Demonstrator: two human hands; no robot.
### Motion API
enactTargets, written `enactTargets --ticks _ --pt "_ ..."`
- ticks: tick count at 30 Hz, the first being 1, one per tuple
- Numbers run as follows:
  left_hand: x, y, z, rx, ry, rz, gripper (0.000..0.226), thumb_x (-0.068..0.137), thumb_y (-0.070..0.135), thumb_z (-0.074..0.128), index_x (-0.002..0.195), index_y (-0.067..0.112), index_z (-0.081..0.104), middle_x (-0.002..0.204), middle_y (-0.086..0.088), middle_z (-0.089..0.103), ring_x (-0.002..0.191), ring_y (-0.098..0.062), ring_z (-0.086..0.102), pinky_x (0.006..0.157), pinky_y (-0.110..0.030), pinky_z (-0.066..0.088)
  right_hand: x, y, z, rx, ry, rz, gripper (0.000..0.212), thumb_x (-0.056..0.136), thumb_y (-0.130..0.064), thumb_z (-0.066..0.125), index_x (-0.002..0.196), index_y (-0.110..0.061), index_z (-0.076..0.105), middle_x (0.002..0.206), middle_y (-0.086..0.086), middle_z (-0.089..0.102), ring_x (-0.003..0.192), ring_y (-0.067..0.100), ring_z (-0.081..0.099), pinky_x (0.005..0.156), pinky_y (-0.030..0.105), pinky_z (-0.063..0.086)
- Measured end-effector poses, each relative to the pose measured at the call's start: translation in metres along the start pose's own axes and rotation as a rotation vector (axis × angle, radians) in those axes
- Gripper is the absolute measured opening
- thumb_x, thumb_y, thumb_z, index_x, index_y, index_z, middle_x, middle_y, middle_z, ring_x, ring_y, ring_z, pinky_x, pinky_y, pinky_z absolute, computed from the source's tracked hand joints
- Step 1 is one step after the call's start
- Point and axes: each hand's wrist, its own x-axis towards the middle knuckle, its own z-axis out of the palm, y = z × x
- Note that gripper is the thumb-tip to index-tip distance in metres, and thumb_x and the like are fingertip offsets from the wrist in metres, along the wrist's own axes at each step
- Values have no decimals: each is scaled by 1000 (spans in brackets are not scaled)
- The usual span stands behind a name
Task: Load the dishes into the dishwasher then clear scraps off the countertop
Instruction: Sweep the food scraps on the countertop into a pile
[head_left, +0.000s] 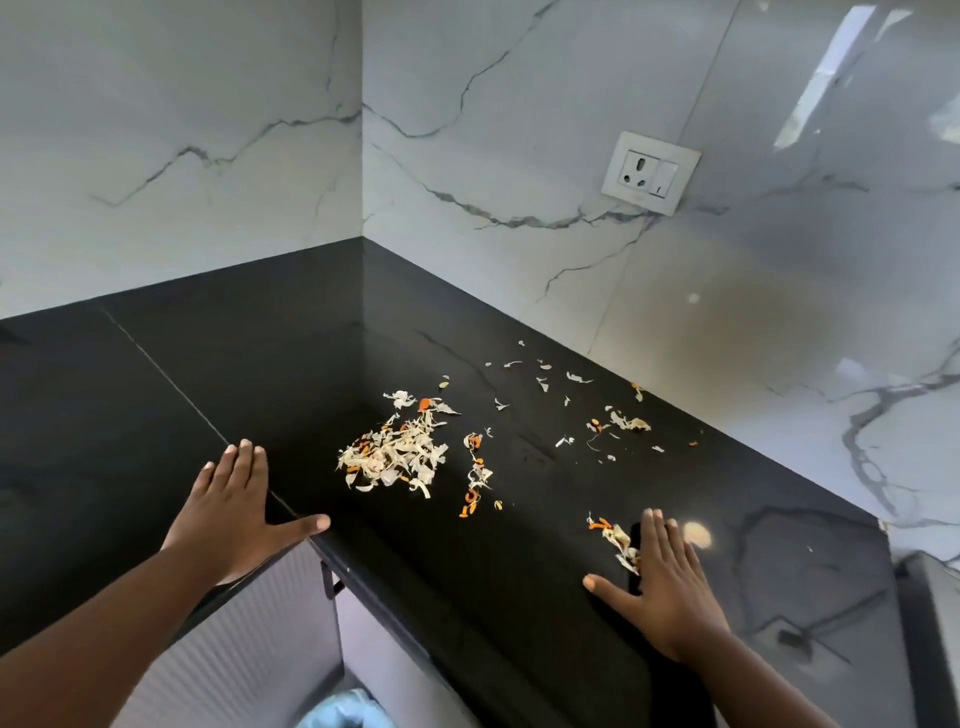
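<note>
While scraps (395, 452) lie scattered, wall socket (650, 172) behind, black countertop (291, 343)

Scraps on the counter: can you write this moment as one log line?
phase: clearing scraps | left hand: flat at countertop edge | right hand: flat beside small scrap clump | main scrap pile: untouched

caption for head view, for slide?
Both hands, left and right, flat on black countertop flanking vegetable scraps.
</note>
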Motion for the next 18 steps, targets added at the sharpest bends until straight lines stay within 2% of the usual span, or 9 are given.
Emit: enactTargets --ticks 3,11,18 --pt "0 3 0 2 -17 -21 138 50 102 -2 148 5 -14 159 -9 -16 146 -21 -18 120 -39 -6 24 -3 -6 -15 -45 -115 121 63 -95 22 141 -18 -31 153 -1 -31 139 14 -31 115 29 -15" --pt "2 4 -2 -3 -45 -52 132 52 102 7 146 14 -19 155 -1 -24 140 -13 -26 118 -35 -10 87 -32 -14 -135 -144 -497 126 65 -96 24 144 -14 -32 149 -3 -37 139 13 -34 113 28 -17" --pt "1 8 -6 -14 -52 -75 131 53 102 12 150 18 -16 155 3 -23 139 -10 -26 116 -31 -12 128 -88 -5 -104 -128 -655 136 57 -101 23 145 -13 -31 155 1 -31 142 16 -29 119 35 -10"
